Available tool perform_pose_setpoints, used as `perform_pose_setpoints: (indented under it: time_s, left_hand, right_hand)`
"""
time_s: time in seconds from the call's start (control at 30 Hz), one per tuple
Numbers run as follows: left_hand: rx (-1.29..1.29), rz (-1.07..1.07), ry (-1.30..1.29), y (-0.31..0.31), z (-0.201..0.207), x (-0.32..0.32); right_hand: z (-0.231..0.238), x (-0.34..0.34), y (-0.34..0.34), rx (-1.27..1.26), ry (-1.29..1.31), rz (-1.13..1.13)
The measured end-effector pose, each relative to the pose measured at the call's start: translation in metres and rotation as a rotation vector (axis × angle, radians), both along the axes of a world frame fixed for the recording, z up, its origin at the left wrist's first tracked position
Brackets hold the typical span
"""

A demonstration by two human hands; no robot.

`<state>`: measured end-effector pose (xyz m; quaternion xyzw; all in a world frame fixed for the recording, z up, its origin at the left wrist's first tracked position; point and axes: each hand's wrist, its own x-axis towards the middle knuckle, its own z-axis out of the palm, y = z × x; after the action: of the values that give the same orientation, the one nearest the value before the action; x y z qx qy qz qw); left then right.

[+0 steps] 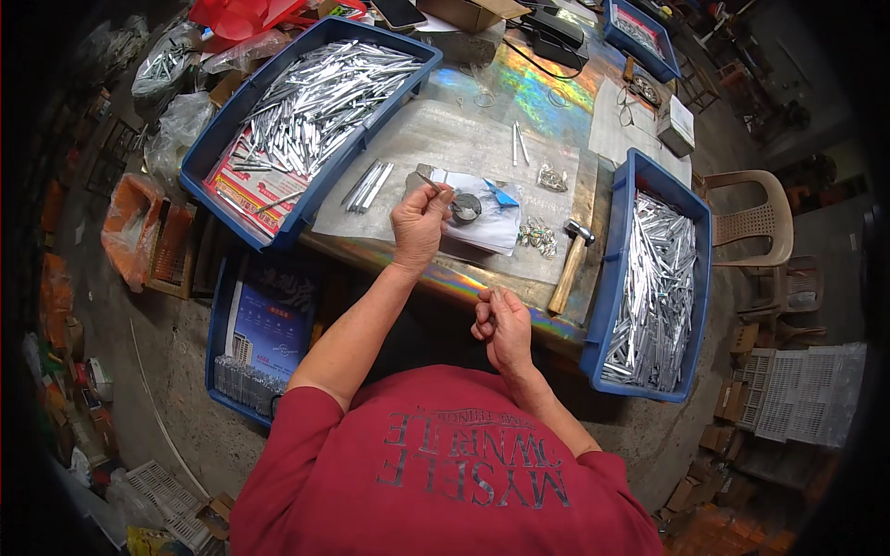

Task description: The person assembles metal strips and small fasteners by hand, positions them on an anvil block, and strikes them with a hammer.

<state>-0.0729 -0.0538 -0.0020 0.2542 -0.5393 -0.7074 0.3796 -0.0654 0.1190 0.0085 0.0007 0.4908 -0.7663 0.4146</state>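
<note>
My left hand (422,222) is closed in a pinch on a thin metal rod (427,182), beside a small round black dish (466,209). That dish rests on a stack of white paper (496,233) with a blue patch. Lower and to the right, my right hand (503,326) is held off the table's near edge with its fingers curled and pressed together; whatever they hold is hidden. Several silver rods (369,187) lie side by side to the left. Right of the paper are a heap of small metal parts (538,238) and a hammer (572,264) with a wooden handle.
Blue trays of silver rods flank me, one at left (209,167) and one at right (619,269). Two loose rods (519,144) and another small-parts pile (552,178) lie farther back. A plastic chair (777,218) stands at right; another blue tray (215,371) sits lower left.
</note>
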Motion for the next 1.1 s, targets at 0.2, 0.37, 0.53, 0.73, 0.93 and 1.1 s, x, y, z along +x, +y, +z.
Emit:
perform_pose_setpoints:
  time_s: [0.2,0.37,0.53,0.73,0.93,1.1]
  left_hand:
    - [-0.196,-0.019,-0.076,-0.004,-0.001,0.0]
    - [-0.896,-0.087,-0.006,-0.014,0.012,-0.002]
    - [-0.837,-0.119,-0.032,-0.013,0.007,-0.003]
    - [-0.836,-0.125,-0.074,-0.013,0.008,-0.001]
    - [-0.772,-0.121,-0.078,-0.011,0.004,-0.003]
    - [-0.776,-0.036,-0.016,-0.008,-0.001,-0.006]
  right_hand:
    - [0.0,-0.005,-0.002,0.007,0.052,-0.009]
    - [0.014,-0.042,-0.02,0.111,0.452,0.029]
    - [0.048,-0.075,-0.061,0.351,1.273,0.058]
    - [0.053,-0.091,-0.09,0.131,1.718,0.134]
    - [0.045,-0.086,-0.085,0.168,1.79,0.015]
    - [0.027,-0.077,-0.079,0.141,1.88,-0.115]
